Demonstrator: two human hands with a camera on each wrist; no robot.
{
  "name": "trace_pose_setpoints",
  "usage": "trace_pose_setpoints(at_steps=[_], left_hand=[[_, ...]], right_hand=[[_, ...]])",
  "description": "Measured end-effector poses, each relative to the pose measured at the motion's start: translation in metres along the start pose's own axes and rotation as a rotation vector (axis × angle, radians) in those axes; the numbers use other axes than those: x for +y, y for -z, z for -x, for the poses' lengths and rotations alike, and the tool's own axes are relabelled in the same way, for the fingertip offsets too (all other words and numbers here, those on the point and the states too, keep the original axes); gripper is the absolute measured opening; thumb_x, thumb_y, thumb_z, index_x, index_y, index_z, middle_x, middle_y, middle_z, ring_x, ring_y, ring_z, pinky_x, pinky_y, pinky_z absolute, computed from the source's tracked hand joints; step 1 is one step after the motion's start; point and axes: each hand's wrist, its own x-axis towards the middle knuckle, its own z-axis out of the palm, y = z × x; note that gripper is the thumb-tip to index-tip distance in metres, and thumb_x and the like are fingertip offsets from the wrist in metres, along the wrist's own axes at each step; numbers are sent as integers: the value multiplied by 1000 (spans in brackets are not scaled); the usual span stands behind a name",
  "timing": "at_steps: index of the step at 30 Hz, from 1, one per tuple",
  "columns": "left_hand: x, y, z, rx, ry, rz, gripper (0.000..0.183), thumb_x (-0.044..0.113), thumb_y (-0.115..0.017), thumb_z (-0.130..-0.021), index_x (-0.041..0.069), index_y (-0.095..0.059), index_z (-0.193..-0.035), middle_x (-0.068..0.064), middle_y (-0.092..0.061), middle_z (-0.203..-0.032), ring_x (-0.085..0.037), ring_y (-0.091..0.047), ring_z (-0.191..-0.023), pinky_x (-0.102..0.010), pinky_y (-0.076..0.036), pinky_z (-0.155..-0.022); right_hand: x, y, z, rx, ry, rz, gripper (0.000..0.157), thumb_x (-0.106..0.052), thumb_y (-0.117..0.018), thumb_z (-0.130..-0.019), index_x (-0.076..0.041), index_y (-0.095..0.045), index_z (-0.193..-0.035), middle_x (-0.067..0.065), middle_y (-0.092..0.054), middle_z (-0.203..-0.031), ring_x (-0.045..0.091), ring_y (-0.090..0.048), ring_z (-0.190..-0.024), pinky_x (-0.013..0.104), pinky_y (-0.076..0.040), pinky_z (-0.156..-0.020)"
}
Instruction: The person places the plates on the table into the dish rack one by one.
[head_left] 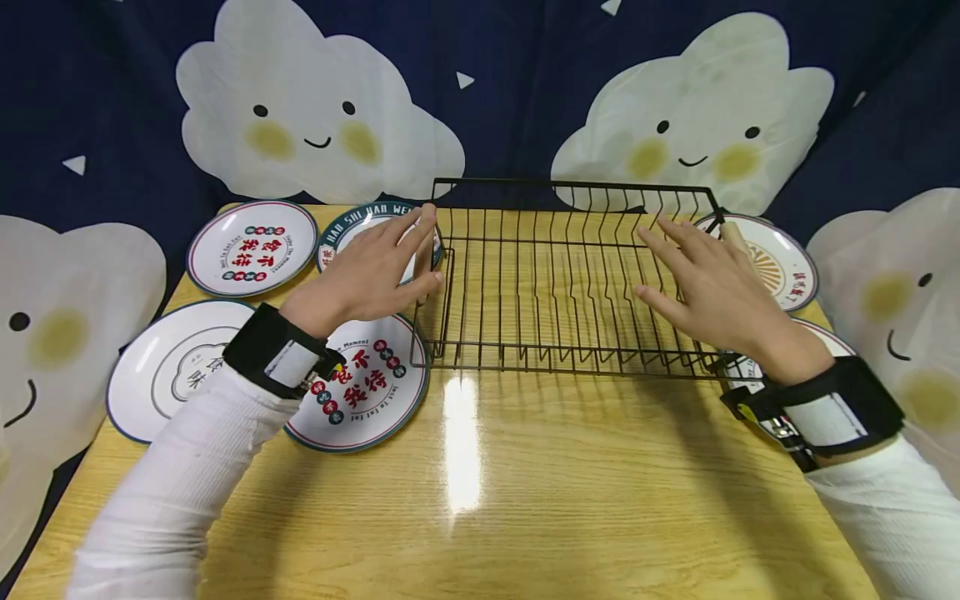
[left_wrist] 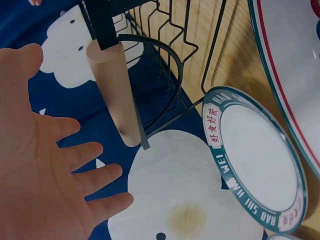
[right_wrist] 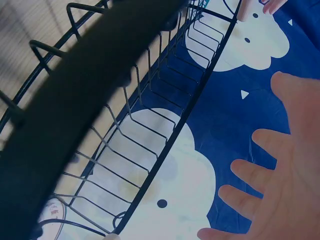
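1. Two bare hands are held in a mirrored pose over the ends of a black wire rack, the clock in the head view being centred on the rack with 12 at the far side.
2. The left hand (head_left: 367,271) is placed at 9 o'clock, its fingers straight and aimed toward 2; in its wrist view the fingers are spread, and a gap is seen between them and the left wooden handle (left_wrist: 115,95).
3. The right hand (head_left: 720,296) is placed at 3 o'clock, fingers extended toward 10; spread digits are shown by its wrist view, apart from the rack's rim.
4. The wire rack (head_left: 555,242) is set on the wooden table (head_left: 562,500), its long axis laid from 9 to 3 o'clock; in the right wrist view its dark rim is slanted from 7 to 1.
5. The right wooden handle (head_left: 737,239) is partly hidden by the right hand.
6. The teal-rimmed plate (left_wrist: 260,160) is found just beside the rack, between 9 and 10; the red-lettered plate (head_left: 356,383) is laid at 8.
7. The fan-patterned plate (head_left: 783,260) is partly covered at 3.
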Motion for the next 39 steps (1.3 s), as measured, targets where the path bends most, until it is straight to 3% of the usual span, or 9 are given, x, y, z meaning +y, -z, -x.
trace_pose_setpoints(at_steps=[8,15,21,28,39], left_hand=[[-3,-5,-5,-13,62,57,74,53,-35,-93,14,-7,-149,-18,-18,-151,-40,-26,-133,-50,-25,-110],[-5,-7,-8,-29,101,90,73,53,-39,-93,11,-17,-148,-20,-25,-147,-40,-31,-131,-51,-29,-107],[-7,-8,-11,-15,110,129,71,51,-42,-92,9,-24,-146,-21,-31,-144,-39,-35,-128,-51,-33,-104],[-7,-7,-13,-11,121,170,68,48,-44,-92,8,-29,-144,-22,-36,-139,-36,-43,-121,-49,-40,-98],[-3,-7,-17,26,160,204,56,35,-52,-91,3,-41,-136,-21,-44,-131,-34,-48,-115,-48,-42,-96]], right_hand=[[8,-1,6,63,38,-9,67,-32,-63,-85,-10,-34,-143,23,-33,-142,46,-38,-123,55,-8,-113],[14,1,17,46,-36,-8,68,-31,-63,-86,-14,-32,-144,19,-32,-145,51,-29,-127,72,-29,-89],[24,1,25,74,-44,-2,68,-27,-64,-85,-11,-33,-143,22,-35,-142,47,-33,-126,66,-33,-89],[34,2,34,79,-97,-9,69,-27,-65,-84,-16,-32,-144,20,-35,-143,50,-40,-116,66,-33,-85],[48,0,45,105,-96,-49,72,-25,-64,-85,-16,-28,-146,23,-35,-142,50,-38,-118,64,-30,-93]])
